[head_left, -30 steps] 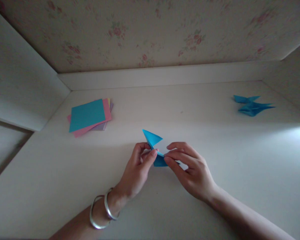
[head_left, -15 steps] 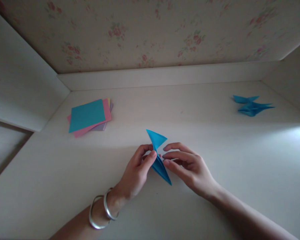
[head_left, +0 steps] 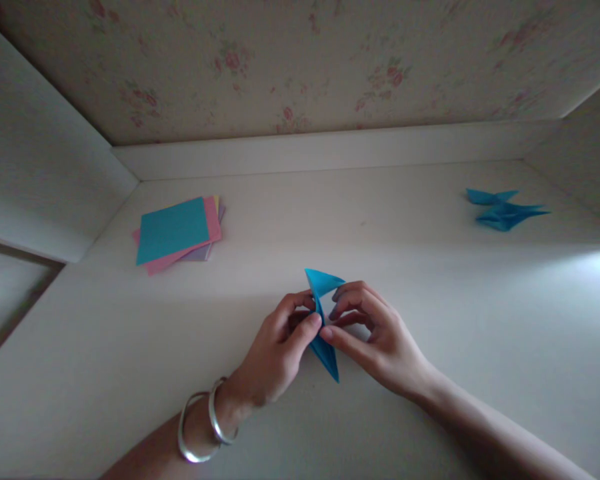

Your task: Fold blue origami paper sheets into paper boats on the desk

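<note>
A blue folded-paper origami piece (head_left: pixel 326 358) is held above the table at centre, narrow in the middle, with one flap pointing up and a longer point aimed down. My left hand (head_left: pixel 283 343) pinches its narrow middle between thumb and fingers. From the other side, my right hand (head_left: pixel 380 337) has its thumb pressed on the paper beside the left thumb. The right fingers curl behind the upper flap, and their exact contact is partly hidden.
A stack of coloured paper sheets (head_left: pixel 174 230), blue on top of pink, purple and yellow, lies at the left on the white table (head_left: pixel 420 267). Blue folded-paper pieces (head_left: pixel 505 216) sit at the far right. A floral-patterned wall (head_left: pixel 260 87) rises behind.
The origami piece has shifted slightly right and nearer, turning more upright. My right fingers have curled in and the right thumb has come onto the paper.
</note>
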The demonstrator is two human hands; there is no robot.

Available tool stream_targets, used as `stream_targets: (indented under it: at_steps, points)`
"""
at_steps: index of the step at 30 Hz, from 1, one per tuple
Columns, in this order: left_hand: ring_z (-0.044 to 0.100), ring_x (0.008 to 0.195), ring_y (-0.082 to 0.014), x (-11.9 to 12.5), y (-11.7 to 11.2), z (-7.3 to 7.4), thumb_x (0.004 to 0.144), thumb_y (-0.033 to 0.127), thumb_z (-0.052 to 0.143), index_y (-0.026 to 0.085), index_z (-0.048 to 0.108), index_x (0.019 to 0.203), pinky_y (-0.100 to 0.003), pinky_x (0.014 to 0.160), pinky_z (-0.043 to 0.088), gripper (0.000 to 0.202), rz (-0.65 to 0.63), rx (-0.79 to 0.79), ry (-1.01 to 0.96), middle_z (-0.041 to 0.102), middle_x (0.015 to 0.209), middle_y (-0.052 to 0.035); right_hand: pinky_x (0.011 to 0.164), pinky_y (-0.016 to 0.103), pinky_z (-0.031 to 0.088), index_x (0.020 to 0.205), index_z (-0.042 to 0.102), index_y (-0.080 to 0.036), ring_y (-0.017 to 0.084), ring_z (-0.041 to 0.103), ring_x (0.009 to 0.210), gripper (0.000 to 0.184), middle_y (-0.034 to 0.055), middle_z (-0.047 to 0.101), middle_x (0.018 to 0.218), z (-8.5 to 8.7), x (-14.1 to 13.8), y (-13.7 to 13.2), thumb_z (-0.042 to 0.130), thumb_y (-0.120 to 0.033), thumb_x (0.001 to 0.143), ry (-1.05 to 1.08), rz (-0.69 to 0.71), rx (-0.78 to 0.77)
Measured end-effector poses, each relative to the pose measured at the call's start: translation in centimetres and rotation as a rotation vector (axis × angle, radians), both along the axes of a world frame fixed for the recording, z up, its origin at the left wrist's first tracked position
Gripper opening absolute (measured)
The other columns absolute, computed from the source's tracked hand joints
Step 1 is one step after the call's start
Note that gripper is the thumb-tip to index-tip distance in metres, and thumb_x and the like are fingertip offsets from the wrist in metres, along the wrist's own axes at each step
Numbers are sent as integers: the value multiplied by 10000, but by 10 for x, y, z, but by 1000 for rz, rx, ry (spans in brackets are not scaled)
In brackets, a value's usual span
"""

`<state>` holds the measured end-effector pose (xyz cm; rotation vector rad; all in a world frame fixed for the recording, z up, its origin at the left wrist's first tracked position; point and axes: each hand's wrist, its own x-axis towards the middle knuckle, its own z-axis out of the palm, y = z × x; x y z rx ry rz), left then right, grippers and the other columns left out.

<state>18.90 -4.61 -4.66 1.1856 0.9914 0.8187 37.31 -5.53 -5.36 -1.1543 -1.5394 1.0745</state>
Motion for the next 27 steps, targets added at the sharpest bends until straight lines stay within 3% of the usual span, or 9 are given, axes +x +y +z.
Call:
stream_targets:
  at_steps: [5,9,12,15,20,23,27]
  points:
    - [676,999,-215,0,-2,0,973,400,582,211,563,1140,-347,882,526,253,43,-21,-20,693,1200,-89,736,336,626,1015,597,-231,176,640,909,136,62,552,1111,-2,2,-2,676,-258,907,-40,-88,98]
    - [661,1066,-217,-1,-5,-2,958,370,619,258,487,1247,-341,875,549,337,61,-42,-98,608,1350,-96,887,432,595,1222,537,-271,249,584,1150,363,99,493,1291,-6,5,-3,626,-147,893,-87,-257,231]
    - [630,1163,-252,-2,-6,-3,944,332,645,280,489,1348,-370,936,537,436,-34,-63,-126,578,1398,-106,911,439,587,1387,475,-302,241,612,1147,521,108,521,1355,-8,8,-2,552,-91,918,-170,-228,260]
    - [629,1179,-278,-3,-3,-2,926,295,669,266,571,1328,-396,961,526,414,-124,-133,-176,633,1337,-108,884,398,592,1290,599,-295,226,651,1114,430,91,624,1276,-5,10,0,498,-58,945,-258,-122,335]
    - [665,1090,-219,-6,4,-2,865,291,755,253,684,1210,-335,967,513,354,-77,-277,-301,733,1130,-47,790,345,604,1055,694,-243,204,700,998,312,82,708,1126,2,11,0,491,-42,930,-256,-139,346]
    - [668,1068,-195,-5,7,-1,882,383,732,213,746,1092,-322,984,516,271,-8,-375,-374,720,1159,-46,796,326,599,1045,702,-234,196,704,997,324,85,713,1112,3,10,-1,487,-25,923,-261,-131,375]
    - [673,849,-122,0,10,1,862,359,761,172,746,921,-248,828,561,196,36,-502,-373,718,893,-15,841,318,596,1106,689,-236,191,696,1034,358,91,706,1130,3,9,-3,493,-2,919,-238,-45,434]
